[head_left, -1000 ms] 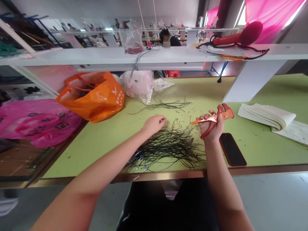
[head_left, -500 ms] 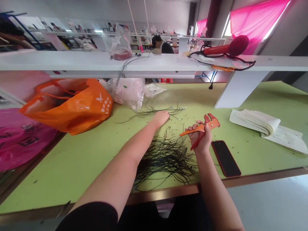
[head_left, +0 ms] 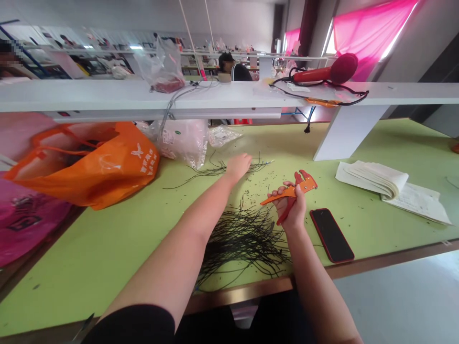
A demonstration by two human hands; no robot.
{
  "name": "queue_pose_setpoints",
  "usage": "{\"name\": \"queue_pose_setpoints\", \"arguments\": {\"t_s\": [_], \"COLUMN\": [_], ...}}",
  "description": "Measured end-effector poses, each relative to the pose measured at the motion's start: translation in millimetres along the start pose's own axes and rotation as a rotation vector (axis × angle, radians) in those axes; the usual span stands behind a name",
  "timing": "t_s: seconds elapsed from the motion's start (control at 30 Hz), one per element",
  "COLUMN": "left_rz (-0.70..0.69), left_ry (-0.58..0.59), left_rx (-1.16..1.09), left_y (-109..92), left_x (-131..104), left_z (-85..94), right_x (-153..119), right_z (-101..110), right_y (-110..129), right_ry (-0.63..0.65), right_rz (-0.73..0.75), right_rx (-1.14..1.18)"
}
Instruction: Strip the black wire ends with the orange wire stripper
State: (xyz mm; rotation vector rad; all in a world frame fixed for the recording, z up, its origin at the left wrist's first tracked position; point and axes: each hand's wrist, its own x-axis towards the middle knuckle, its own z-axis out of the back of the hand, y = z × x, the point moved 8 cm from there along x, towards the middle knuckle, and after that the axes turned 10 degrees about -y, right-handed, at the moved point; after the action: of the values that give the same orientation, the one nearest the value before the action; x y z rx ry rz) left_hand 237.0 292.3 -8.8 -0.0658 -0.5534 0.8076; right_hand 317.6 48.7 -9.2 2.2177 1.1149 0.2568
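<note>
My left hand [head_left: 239,166] reaches out over a small group of thin black wires [head_left: 211,171] on the green table; its fingers are bent down and their tips are too small to make out. In my right hand [head_left: 292,205] is an orange and red wire stripper [head_left: 289,192], its jaws pointing up and to the right. Between my arms lies a large loose pile of black wires [head_left: 247,236], close to the table's front edge.
Right of my right hand lies a phone [head_left: 332,235], with folded papers [head_left: 373,179] beyond it. An orange bag [head_left: 125,162] and clear plastic bags [head_left: 186,138] stand at the left. A white shelf [head_left: 229,95] crosses above, holding a red heat tool [head_left: 330,71]. A person sits beyond.
My left hand has risen slightly farther from me over the small group of wires. The view has shifted a little to the right. My right hand still holds the wire stripper.
</note>
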Motion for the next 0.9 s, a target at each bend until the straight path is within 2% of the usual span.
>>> {"name": "queue_pose_setpoints", "arguments": {"t_s": [0.07, 0.1, 0.17, 0.2, 0.27, 0.37, 0.47, 0.57, 0.7, 0.8, 0.9], "left_rz": [0.102, 0.187, 0.405, 0.515, 0.682, 0.836, 0.933, 1.012, 1.086, 1.163, 1.223], "left_ry": [-0.181, -0.312, -0.601, -0.726, -0.876, -0.961, -0.947, -0.932, -1.004, -1.060, -1.080], "left_rx": [-0.078, -0.192, -0.578, -0.815, -1.216, -1.568, -1.739, -1.788, -1.780, -1.791, -1.814], "left_y": [2.4, 6.0, 19.5, 27.0, 35.7, 37.4, 31.3, 25.8, 28.2, 32.0, 33.3], "left_x": [1.4, -1.1, -15.6, -26.1, -46.6, -80.5, -124.4, -175.9, -235.2, -262.9, -279.2], "left_z": [31.5, 49.9, 82.5, 93.0, 106.8, 127.5, 143.0, 150.1, 158.7, 163.7, 168.0], "right_x": [1.0, 1.2, 1.4, 1.2, 0.4, -1.9, -6.5, -14.6, -26.3, -29.7, -28.9], "right_z": [1.1, 1.4, 1.4, 0.8, -1.0, -4.0, -7.0, -13.4, -22.0, -23.4, -21.8], "right_y": [-2.4, -4.0, -8.0, -10.4, -16.2, -26.6, -37.9, -48.0, -58.1, -62.5, -64.9], "right_ry": [-0.006, -0.006, 0.002, 0.013, 0.046, 0.093, 0.137, 0.229, 0.366, 0.407, 0.411], "right_rz": [-0.005, -0.009, -0.015, -0.018, -0.020, -0.023, -0.048, -0.109, -0.203, -0.213, -0.177], "right_rx": [-0.001, 0.000, -0.001, -0.004, -0.020, -0.082, -0.163, -0.183, -0.168, -0.189, -0.233]}}
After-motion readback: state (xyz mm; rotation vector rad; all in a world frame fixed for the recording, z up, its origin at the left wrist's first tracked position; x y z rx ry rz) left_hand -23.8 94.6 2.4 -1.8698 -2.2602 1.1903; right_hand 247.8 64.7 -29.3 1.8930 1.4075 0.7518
